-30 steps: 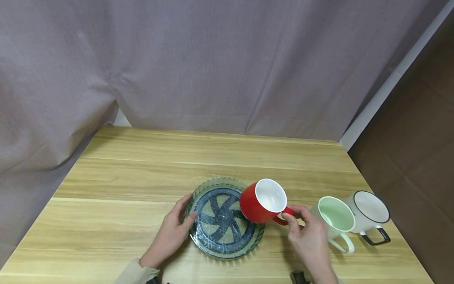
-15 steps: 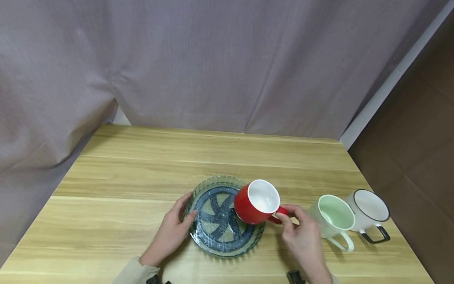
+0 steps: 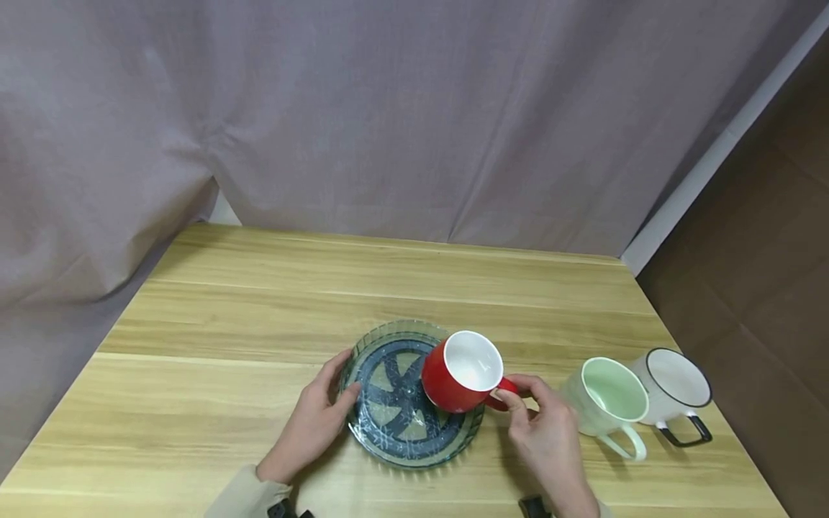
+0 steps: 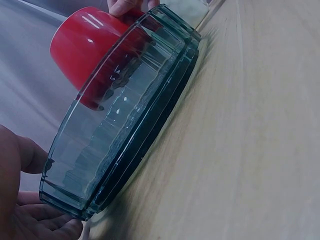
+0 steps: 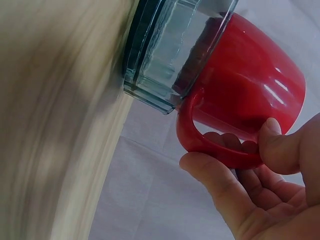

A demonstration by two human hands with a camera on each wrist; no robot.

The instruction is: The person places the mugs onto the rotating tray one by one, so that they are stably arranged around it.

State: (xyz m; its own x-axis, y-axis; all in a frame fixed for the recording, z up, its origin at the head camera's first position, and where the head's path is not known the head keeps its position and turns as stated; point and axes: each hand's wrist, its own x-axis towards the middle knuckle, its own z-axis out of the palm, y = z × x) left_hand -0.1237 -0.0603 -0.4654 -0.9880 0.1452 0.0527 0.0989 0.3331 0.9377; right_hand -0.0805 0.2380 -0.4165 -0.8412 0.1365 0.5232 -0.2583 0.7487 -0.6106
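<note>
A round, clear glass dish [image 3: 404, 432] with a ribbed wall and a dark pinwheel pattern in its base sits on the table. At its left side my left hand [image 3: 307, 428] holds the rim, thumb at the upper edge and fingers lower on the outside, as the left wrist view shows. My right hand [image 3: 550, 435] pinches the handle of a red mug [image 3: 447, 385] with a white inside. This mug leans, its mouth toward the upper right in the head view. Through the glass wall [image 5: 165, 55], the mug's lower end shows below the rim, over the right part of the dish.
A pale green mug [image 3: 592, 414] stands upright just right of my right hand. Beyond it is a white mug [image 3: 654, 406] with a black rim and handle, near the table's right edge. A grey curtain [image 3: 363, 122] hangs behind the wooden table [image 3: 214, 324].
The red mug has moved left and a little lower over the dish, carried by my right hand. My left hand and the dish stay in place.
</note>
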